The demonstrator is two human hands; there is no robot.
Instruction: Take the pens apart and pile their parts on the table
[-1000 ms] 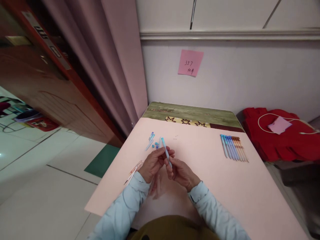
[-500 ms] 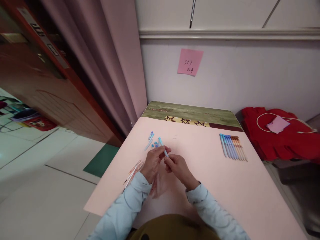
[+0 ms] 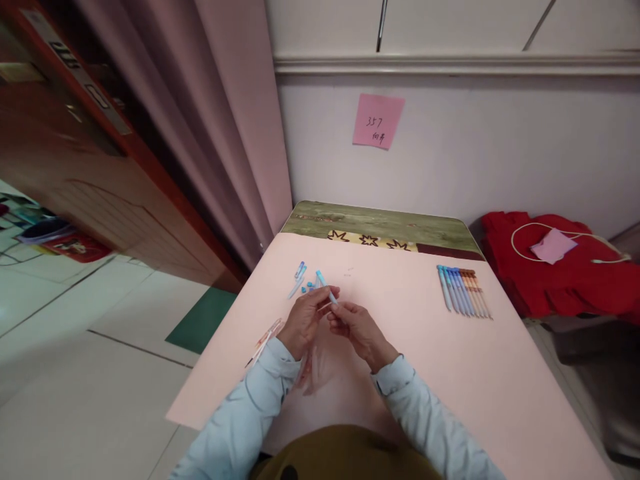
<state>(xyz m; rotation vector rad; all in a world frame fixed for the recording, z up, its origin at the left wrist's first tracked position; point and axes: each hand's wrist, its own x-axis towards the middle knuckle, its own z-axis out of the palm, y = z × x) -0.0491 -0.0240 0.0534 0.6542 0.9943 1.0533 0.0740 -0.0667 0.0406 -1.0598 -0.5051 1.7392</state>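
Observation:
Between my hands, above the middle of the pink-covered table (image 3: 415, 393), is a light blue pen (image 3: 321, 280), tilted with its brighter blue end pointing away from me. My left hand (image 3: 306, 317) closes its fingers round the pen's barrel. My right hand (image 3: 361, 330) pinches the end nearer to me. Just beyond my left hand lie small blue pen parts (image 3: 303, 289) and a few blue pen pieces (image 3: 296, 287). Thin white and orange-brown pen parts (image 3: 270, 331) lie left of my left wrist, partly hidden by the sleeve. Clear pinkish pieces (image 3: 311, 373) show between my forearms.
A neat row of blue, violet and brown pens (image 3: 463, 291) lies at the table's right. Beyond the table's right edge is red cloth (image 3: 530, 280) with a white cable and pink paper. A pink note (image 3: 379, 121) sticks to the wall. A wooden door (image 3: 95, 180) stands left.
Both hands stay on the pen, with the right fingers shifted slightly along its near end. The whole view has moved a little; the things on the table look unchanged.

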